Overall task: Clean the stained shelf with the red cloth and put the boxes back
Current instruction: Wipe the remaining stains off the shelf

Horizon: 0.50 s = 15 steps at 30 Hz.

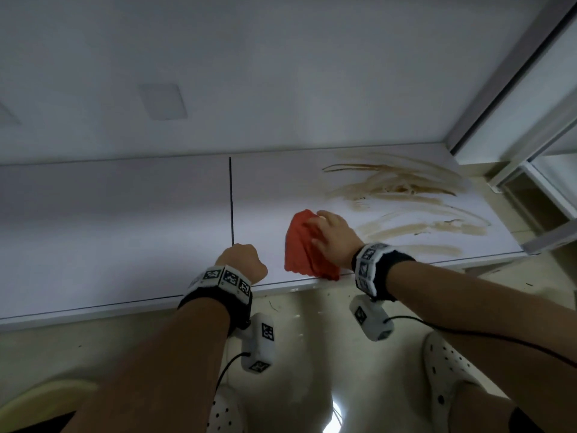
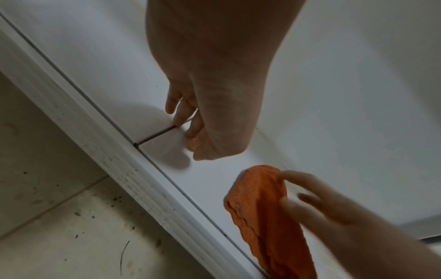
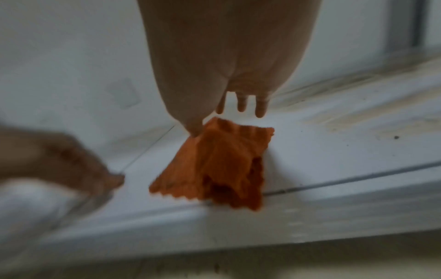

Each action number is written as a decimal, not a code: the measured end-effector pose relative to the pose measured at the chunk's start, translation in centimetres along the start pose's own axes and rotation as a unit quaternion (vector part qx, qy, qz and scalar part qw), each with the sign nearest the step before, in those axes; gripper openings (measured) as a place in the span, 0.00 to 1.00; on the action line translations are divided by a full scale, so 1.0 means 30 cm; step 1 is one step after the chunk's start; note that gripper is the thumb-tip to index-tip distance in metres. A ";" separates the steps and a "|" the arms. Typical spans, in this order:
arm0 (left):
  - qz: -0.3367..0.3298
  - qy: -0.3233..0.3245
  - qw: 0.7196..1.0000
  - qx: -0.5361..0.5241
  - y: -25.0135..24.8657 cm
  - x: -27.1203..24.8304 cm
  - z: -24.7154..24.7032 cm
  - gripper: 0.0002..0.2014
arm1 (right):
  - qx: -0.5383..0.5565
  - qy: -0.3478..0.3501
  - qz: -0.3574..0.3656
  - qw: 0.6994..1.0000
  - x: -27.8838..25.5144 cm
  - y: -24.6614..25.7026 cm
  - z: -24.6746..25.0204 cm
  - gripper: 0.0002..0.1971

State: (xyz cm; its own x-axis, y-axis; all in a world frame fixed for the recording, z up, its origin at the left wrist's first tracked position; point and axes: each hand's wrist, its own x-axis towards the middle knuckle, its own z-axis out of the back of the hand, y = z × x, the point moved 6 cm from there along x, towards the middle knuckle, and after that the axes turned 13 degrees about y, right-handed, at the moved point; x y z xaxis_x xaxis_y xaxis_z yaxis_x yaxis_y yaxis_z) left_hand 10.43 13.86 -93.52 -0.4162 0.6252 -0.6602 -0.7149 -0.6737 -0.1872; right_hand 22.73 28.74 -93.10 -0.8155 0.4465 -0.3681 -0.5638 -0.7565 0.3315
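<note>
The white shelf (image 1: 125, 229) carries brown smeared stains (image 1: 406, 189) on its right half. A crumpled red cloth (image 1: 299, 245) lies near the front edge, left of the stains, with one corner hanging over the lip (image 3: 238, 198). My right hand (image 1: 324, 232) rests on top of the cloth, fingers (image 3: 241, 103) straight and spread, thumb touching the fabric. My left hand (image 1: 242, 260) is a bare fist leaning on the shelf beside the dark seam (image 1: 231, 201); its curled fingers (image 2: 188, 120) hold nothing. No boxes are in view.
A white back wall (image 1: 249, 73) closes the shelf behind. A grey upright frame (image 1: 499, 120) and a neighbouring shelf unit (image 1: 546, 198) stand at the right end. Below the front lip lie pale floor tiles (image 1: 312, 339) and my white perforated shoes (image 1: 446, 364).
</note>
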 end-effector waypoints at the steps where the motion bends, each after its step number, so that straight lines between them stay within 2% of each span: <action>1: -0.001 0.000 1.000 -0.002 0.001 0.000 -0.003 0.10 | -0.044 0.044 0.032 0.998 -0.007 0.024 -0.041 0.27; 4: -0.001 -0.001 1.000 0.005 0.003 0.003 -0.004 0.10 | -0.116 0.149 0.018 0.982 -0.011 0.041 -0.136 0.35; 6: -0.005 -0.006 1.000 0.014 0.003 0.012 0.000 0.10 | -0.130 0.160 -0.002 0.979 0.003 0.039 -0.163 0.36; 8: -0.006 -0.008 1.000 0.017 0.004 0.020 0.002 0.14 | -0.140 0.167 -0.015 0.976 0.018 0.032 -0.176 0.34; 10: -0.004 -0.002 1.000 0.019 0.007 0.024 0.002 0.15 | -0.139 0.166 -0.041 0.975 0.028 -0.002 -0.155 0.32; 13: -0.003 0.003 1.000 0.016 0.011 0.027 0.003 0.16 | -0.112 0.163 -0.120 0.973 0.012 -0.105 -0.088 0.29; 15: -0.003 0.003 1.000 0.016 0.009 0.028 0.004 0.16 | -0.118 0.173 -0.125 0.970 -0.033 -0.140 -0.079 0.29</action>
State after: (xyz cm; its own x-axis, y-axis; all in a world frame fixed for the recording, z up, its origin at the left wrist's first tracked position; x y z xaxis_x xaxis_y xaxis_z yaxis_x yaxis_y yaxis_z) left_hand 9.82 14.25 -94.05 -0.4089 0.6266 -0.6635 -0.7354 -0.6567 -0.1670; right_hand 26.20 30.35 -96.18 -0.5423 0.4731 -0.6943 -0.6592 -0.7519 0.0025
